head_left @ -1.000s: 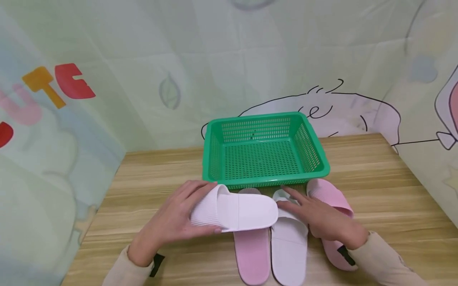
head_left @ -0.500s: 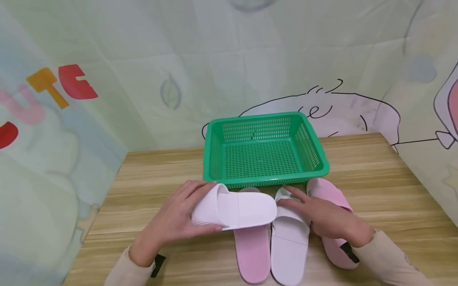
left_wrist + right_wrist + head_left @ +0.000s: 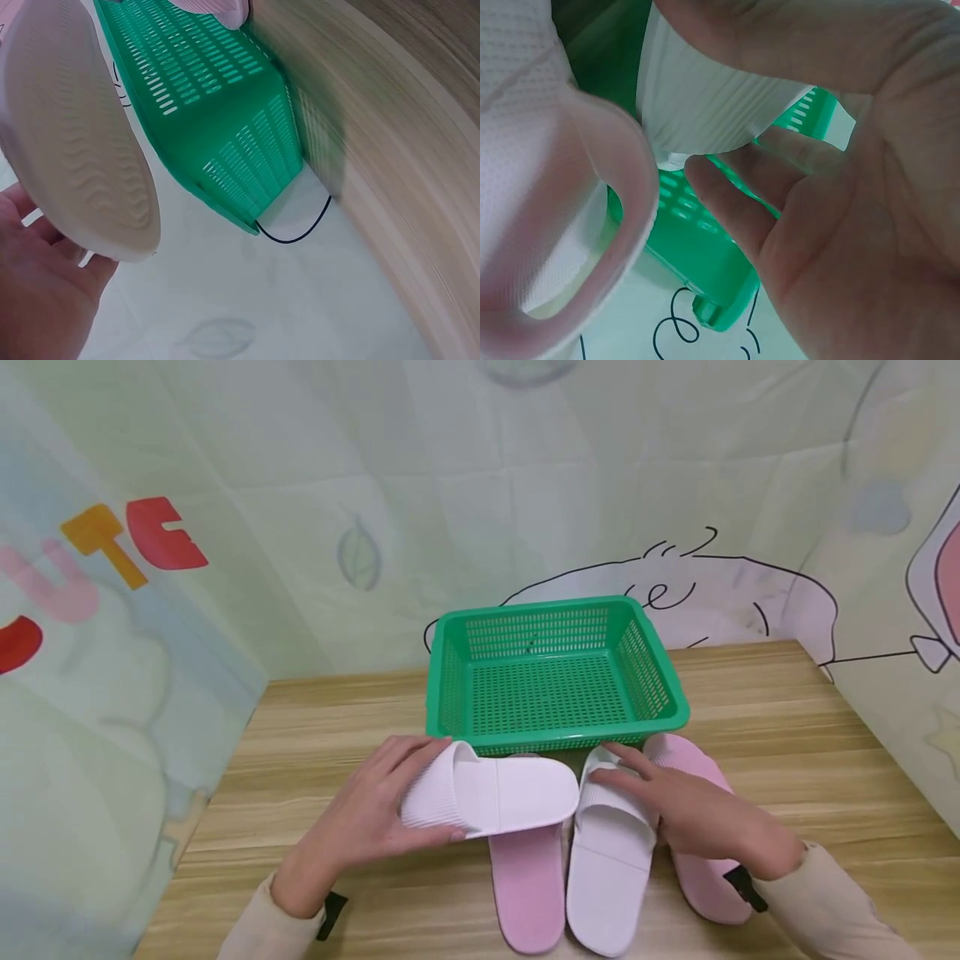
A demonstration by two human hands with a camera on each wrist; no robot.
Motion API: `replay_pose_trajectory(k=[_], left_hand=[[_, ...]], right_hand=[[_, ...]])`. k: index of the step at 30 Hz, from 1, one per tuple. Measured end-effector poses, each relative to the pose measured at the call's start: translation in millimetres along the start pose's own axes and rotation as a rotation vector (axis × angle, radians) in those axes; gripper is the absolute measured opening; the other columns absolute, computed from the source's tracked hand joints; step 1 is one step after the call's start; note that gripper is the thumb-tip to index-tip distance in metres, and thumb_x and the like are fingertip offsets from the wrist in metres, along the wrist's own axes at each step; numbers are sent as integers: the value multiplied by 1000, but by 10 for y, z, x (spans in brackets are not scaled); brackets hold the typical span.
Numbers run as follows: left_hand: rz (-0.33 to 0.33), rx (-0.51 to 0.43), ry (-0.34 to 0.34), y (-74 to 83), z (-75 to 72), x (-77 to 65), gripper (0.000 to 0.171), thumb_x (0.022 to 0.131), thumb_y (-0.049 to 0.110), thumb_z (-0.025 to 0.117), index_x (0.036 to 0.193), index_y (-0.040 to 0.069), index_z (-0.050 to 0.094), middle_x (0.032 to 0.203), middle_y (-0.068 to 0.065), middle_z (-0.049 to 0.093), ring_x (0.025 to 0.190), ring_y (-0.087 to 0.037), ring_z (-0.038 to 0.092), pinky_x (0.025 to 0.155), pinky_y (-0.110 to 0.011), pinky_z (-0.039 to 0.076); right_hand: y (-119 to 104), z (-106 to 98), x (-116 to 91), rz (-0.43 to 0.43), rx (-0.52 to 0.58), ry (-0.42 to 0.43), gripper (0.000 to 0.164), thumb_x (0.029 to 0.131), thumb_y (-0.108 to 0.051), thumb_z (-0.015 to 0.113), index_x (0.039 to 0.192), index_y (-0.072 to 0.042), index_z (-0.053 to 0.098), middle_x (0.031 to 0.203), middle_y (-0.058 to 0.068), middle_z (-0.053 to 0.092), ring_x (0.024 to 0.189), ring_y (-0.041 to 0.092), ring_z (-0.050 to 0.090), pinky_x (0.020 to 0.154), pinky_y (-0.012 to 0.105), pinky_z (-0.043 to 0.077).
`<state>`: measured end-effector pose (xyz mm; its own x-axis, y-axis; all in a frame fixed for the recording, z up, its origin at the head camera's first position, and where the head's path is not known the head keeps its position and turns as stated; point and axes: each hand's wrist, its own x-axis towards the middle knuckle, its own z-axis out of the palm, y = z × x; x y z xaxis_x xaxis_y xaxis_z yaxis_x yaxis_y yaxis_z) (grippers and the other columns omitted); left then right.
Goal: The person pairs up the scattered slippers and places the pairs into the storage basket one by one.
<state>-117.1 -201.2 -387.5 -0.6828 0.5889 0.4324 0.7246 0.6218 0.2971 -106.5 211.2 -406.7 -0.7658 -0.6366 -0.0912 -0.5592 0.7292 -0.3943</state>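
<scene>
My left hand (image 3: 367, 810) grips a white slipper (image 3: 517, 793) by its ribbed strap, thumb on the near side. It is held sideways above a pink slipper (image 3: 527, 893), hiding that slipper's strap. In the left wrist view the held slipper's patterned sole (image 3: 90, 142) shows. My right hand (image 3: 690, 810) holds a second white slipper (image 3: 611, 877) at its strap end. The right wrist view has the thumb on one side of the ribbed strap (image 3: 712, 97) and fingers on the other. Beneath the right hand lies another pink slipper (image 3: 708, 889).
A green plastic basket (image 3: 555, 739) with slotted walls stands behind the slippers, close to their toe ends. The wood-grain table (image 3: 330, 718) reaches back to a printed cloth backdrop (image 3: 420, 485), which also rises on both sides.
My right hand and the second white slipper have shifted slightly right, the slipper turning so its toe end points more to the right. The left-held slipper has moved slightly up the view.
</scene>
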Motion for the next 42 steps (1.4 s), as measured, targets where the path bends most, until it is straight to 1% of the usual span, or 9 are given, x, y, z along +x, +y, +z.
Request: replay_pose_trajectory(k=[4,6,13,18,21,26,31,36,42], left_hand=[[-6,2,10,-1,5,-3,98,76,71,85,151,13,58,140,-1,62,125,-19,58,95,-43,56],[-7,3,15,-4,6,-3,98,76,71,85,150,13,58,140,-1,63,125,-19,58,95,-43,56],[-3,4,27,-13,15,-8,97,76,71,84,150,13,59,139,-1,63,124,-20,59,94,-42,56],[3,3,33,-15,17,-9,97,77,72,83,151,14,58,138,-1,64,124,-20,59,95,-42,55],[2,0,34,-16,16,-9,97,77,71,83,151,15,58,138,-1,64,124,-20,59,94,-41,55],[-1,-5,35,-16,20,-2,97,77,71,83,151,14,58,138,-1,64,124,-20,58,94,-42,55],[7,-5,36,-17,33,11,97,78,72,83,152,14,57,137,-2,65,124,-20,59,94,-42,56],[6,-7,46,-18,40,13,97,78,71,82,151,14,58,136,-2,65,124,-21,59,94,-42,56],[6,-7,46,-24,50,15,97,78,71,82,152,14,57,137,-2,65,124,-21,59,93,-41,56]], right_hand=[[9,-30,-29,-24,-21,27,101,71,22,75,156,-25,47,171,16,28,81,9,62,69,25,50],[6,-45,-42,-33,-35,44,102,70,18,80,156,-25,47,171,16,29,83,11,64,73,29,54],[-4,-76,-95,-57,-38,87,99,71,10,87,156,-22,47,168,18,33,108,28,71,88,43,60],[-36,-127,-183,-40,-17,103,98,75,5,87,158,-25,46,169,13,34,124,29,65,94,46,59],[-43,-161,-231,-60,-10,132,95,78,-6,91,159,-27,45,168,10,36,133,30,58,98,48,59],[-44,-210,-286,-126,-32,219,96,75,-21,96,157,-28,46,165,6,39,141,31,50,95,48,60],[-48,-263,-336,-149,-39,272,100,69,-20,98,155,-29,48,167,8,35,137,32,53,90,44,61],[-36,-299,-351,-170,-55,307,101,67,-22,99,154,-28,48,167,8,33,133,32,55,87,41,61],[-22,-327,-349,-196,-36,344,98,65,-25,99,151,-25,51,166,10,35,135,34,52,87,43,60]])
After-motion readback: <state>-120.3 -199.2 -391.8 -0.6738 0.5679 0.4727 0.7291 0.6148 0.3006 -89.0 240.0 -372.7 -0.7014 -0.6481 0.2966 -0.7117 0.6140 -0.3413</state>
